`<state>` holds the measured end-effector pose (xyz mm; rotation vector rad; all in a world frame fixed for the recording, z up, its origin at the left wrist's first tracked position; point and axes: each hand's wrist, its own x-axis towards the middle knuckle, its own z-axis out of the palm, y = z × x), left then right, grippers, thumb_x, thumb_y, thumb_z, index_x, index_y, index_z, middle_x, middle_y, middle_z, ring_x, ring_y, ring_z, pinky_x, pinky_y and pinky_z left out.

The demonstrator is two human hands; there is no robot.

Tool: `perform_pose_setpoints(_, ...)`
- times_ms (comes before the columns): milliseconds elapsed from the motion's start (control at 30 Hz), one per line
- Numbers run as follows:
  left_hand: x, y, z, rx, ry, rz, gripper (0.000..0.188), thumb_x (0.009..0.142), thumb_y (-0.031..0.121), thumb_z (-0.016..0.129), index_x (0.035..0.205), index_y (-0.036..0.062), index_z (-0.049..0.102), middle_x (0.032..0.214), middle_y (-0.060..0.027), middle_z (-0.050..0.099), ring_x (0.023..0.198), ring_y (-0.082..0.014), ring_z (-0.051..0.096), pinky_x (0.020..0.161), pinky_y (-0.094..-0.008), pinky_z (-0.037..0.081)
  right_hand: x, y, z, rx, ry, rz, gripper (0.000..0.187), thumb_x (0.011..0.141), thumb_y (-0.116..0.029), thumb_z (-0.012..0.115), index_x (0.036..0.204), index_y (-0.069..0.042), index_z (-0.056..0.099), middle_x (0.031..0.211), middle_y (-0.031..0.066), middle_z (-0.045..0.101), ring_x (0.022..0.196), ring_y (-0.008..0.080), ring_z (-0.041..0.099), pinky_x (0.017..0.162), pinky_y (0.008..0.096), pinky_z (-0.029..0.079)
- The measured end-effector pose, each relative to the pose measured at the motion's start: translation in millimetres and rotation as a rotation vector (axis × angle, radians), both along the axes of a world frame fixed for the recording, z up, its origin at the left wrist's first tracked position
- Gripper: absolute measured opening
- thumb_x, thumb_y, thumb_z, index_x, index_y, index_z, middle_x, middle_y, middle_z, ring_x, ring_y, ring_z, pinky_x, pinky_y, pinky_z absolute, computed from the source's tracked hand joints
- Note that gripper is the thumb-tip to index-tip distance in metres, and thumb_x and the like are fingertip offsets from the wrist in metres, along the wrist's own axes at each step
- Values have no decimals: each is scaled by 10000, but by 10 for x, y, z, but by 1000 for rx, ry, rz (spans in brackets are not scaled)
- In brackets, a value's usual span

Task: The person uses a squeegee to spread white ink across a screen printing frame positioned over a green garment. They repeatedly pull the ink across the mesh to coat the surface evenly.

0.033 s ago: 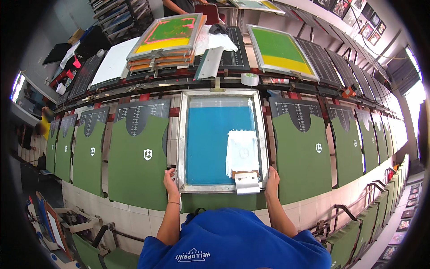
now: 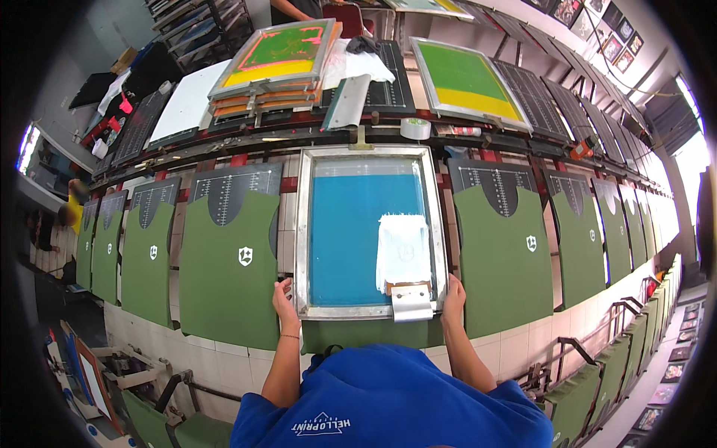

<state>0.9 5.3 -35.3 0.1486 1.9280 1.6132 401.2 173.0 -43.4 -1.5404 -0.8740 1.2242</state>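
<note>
A silver-edged screen printing frame (image 2: pixel 302 224) with blue mesh lies in front of me over a green T-shirt (image 2: pixel 373 334), which it mostly hides. My left hand (image 2: pixel 285 302) is at the frame's lower left side, fingers curled by its outer edge. My right hand (image 2: pixel 452 300) holds the lower right side the same way. White ink (image 2: pixel 403 235) covers a patch of the mesh at the right, with a faint emblem showing through it. A squeegee (image 2: pixel 411 304) with a metal handle rests at the patch's near end, overhanging the frame's near rim; neither hand touches it.
Green T-shirts (image 2: pixel 224 287) with white shield prints lie on dark boards to both sides. Behind the rail stand stacked screens (image 2: pixel 276 56), a green-and-yellow screen (image 2: pixel 470 82) and a tape roll (image 2: pixel 415 129). A person's arm (image 2: pixel 293 10) shows at the far top.
The view has shifted very slightly. Both hands, the frame and the squeegee keep their places.
</note>
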Motion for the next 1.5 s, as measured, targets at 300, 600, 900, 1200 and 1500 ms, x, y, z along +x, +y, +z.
perform_pose_setpoints(300, 22, 28, -144, 44, 22, 13, 569, 1043, 453, 366, 1027, -18, 684, 1013, -107, 669, 964, -208, 583, 866, -361, 434, 28, -3, -139, -13, -253, 87, 426, 1035, -294, 461, 1174, 66, 643, 1083, 138, 701, 1014, 206, 631, 892, 319, 470)
perform_pose_setpoints(600, 80, 50, -78, 32, 151, 36, 492, 1056, 371, 416, 928, -34, 662, 902, -94, 668, 842, -176, 596, 792, -338, 467, 91, 53, -202, -85, -443, 102, 527, 1037, -403, 434, 1118, 78, 636, 1000, 227, 682, 951, 323, 626, 866, 403, 461)
perform_pose_setpoints(900, 411, 110, 458, -68, 861, -75, 140, 941, 113, 564, 959, -12, 625, 910, -124, 619, 886, -288, 579, 831, -396, 463, -23, -73, 285, 273, -751, 235, 443, 1014, -317, 501, 1255, 46, 579, 1209, 249, 606, 1140, 391, 559, 985, 455, 427)
perform_pose_setpoints(1200, 1822, 51, 559, -182, -742, -891, 167, 1003, 161, 503, 1040, 29, 597, 909, -91, 635, 744, -194, 646, 686, -322, 545, -191, -503, 1027, 590, -1057, 1088, 540, 720, -158, 765, 1213, -30, 586, 1210, 162, 585, 1135, 336, 547, 962, 436, 466)
perform_pose_setpoints(1500, 2490, 404, -99, -30, -1086, -514, 306, 1012, 337, 586, 999, 32, 608, 930, -85, 659, 872, -203, 671, 759, -326, 577, -563, 273, 1230, 560, -1053, 1139, 259, 707, -73, 721, 965, -58, 711, 951, 147, 663, 934, 345, 634, 816, 433, 540)
